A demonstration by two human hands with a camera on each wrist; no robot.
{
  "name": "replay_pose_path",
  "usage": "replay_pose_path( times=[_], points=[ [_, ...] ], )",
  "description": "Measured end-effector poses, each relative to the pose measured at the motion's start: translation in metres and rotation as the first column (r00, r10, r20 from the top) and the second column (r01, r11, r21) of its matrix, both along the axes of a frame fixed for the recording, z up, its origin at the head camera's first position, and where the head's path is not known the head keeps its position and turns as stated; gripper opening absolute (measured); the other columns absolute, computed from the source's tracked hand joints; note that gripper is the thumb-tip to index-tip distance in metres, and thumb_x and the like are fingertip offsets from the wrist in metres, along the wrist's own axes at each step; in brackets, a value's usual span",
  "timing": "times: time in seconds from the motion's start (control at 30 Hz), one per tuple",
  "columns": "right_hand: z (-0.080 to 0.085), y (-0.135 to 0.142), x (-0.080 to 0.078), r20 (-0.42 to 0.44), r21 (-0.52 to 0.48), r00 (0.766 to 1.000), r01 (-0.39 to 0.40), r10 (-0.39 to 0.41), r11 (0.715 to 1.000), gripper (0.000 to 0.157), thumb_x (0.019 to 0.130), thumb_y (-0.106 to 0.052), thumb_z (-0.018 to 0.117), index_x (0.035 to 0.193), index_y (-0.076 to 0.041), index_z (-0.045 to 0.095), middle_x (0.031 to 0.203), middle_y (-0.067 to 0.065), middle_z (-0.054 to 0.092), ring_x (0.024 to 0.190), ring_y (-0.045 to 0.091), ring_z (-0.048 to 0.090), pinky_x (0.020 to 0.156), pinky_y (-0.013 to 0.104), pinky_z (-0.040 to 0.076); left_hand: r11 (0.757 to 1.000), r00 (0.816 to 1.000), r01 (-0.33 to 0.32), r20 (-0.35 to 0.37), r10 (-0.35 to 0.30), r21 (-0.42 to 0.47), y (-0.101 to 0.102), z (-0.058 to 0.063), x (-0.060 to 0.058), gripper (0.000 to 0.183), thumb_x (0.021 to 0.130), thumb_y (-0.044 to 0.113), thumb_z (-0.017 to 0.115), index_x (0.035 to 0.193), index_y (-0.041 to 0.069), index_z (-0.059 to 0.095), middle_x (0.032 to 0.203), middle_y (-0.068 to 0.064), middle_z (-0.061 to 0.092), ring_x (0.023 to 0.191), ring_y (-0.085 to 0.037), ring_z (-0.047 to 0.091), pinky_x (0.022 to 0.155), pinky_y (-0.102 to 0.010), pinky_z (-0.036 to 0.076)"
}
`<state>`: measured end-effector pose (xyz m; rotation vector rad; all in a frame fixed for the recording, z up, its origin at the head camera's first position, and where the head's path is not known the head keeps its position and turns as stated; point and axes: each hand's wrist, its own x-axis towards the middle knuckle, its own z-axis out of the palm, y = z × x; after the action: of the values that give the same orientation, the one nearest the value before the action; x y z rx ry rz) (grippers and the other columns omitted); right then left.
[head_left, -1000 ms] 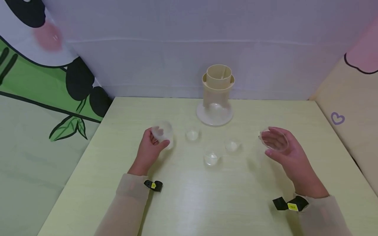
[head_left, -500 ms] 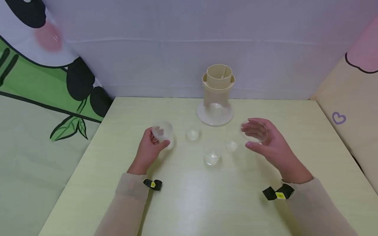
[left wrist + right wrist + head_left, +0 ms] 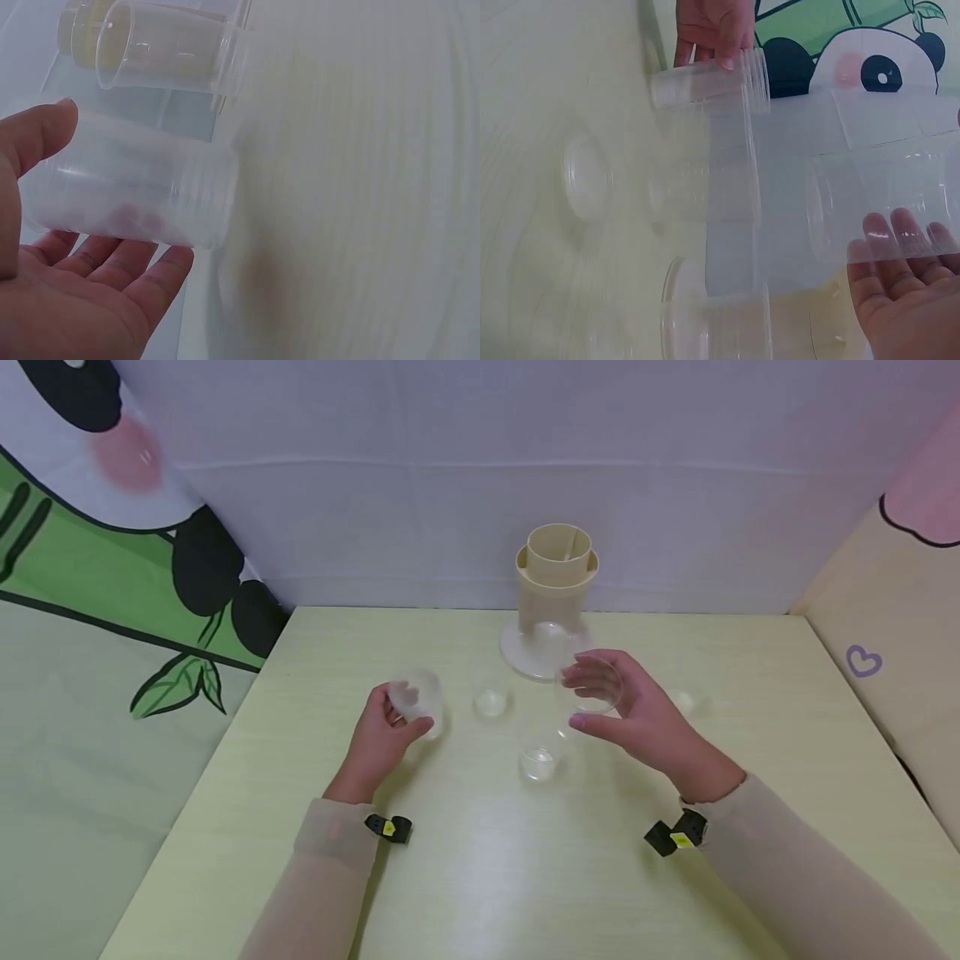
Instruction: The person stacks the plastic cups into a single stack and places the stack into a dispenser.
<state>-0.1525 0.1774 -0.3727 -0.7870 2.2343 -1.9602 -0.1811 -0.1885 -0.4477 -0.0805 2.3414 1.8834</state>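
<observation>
Head view: cup stack point(image 3: 417, 693) is held by left hand point(image 3: 381, 728), clear cup point(image 3: 590, 687) by right hand point(image 3: 633, 720); both are best gripped lightly, undented.

No readable text, the yellow labels point(image 3: 682, 840) on both black wristbands point(image 3: 401, 831) illegible.

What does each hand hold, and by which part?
Left hand: a cloudy cup, perhaps several nested. Right hand: a clear cup. Both gripped around the side.

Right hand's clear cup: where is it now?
In the head view, the clear cup is right of centre, in the right hand, below and right of the beige cylinder.
</observation>
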Motion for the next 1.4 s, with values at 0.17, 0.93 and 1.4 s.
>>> replay_pose_path(
  times=[0.17,0.93,1.4],
  points=[
    [0.012,-0.018,-0.002,0.057,0.006,0.998,-0.035,0.035,0.999,0.064,0.089,0.006,0.075,0.143,-0.003,0.043,0.140,0.022,0.055,0.129,0.030,0.055,0.111,0.038,0.042,1.000,1.000,0.012,-0.004,-0.012,-0.021,-0.001,-0.001,-0.001,0.080,0.095,0.014,0.077,0.155,0.004,0.025,0.161,-0.012,0.038,0.143,-0.031,0.044,0.108,-0.044,0.045],
    [0.039,-0.094,-0.032,0.049,0.032,0.993,-0.110,0.108,0.993,0.067,0.091,-0.008,0.078,0.147,-0.007,0.041,0.137,0.008,0.059,0.127,0.022,0.057,0.111,0.040,0.041,0.990,0.999,0.031,-0.006,-0.032,-0.137,-0.005,0.003,-0.007,0.076,0.093,0.019,0.080,0.150,0.006,0.031,0.154,-0.013,0.045,0.137,-0.029,0.050,0.105,-0.046,0.048],
    [0.053,-0.125,-0.056,0.063,0.094,0.996,-0.071,0.065,0.993,0.069,0.091,-0.027,0.080,0.148,-0.012,0.044,0.136,-0.004,0.060,0.125,0.013,0.057,0.114,0.043,0.037,0.983,1.000,0.021,0.021,-0.017,-0.184,-0.005,0.004,-0.007,0.078,0.092,0.023,0.080,0.151,0.009,0.031,0.155,-0.012,0.043,0.140,-0.030,0.047,0.107,-0.049,0.046]
  ],
)
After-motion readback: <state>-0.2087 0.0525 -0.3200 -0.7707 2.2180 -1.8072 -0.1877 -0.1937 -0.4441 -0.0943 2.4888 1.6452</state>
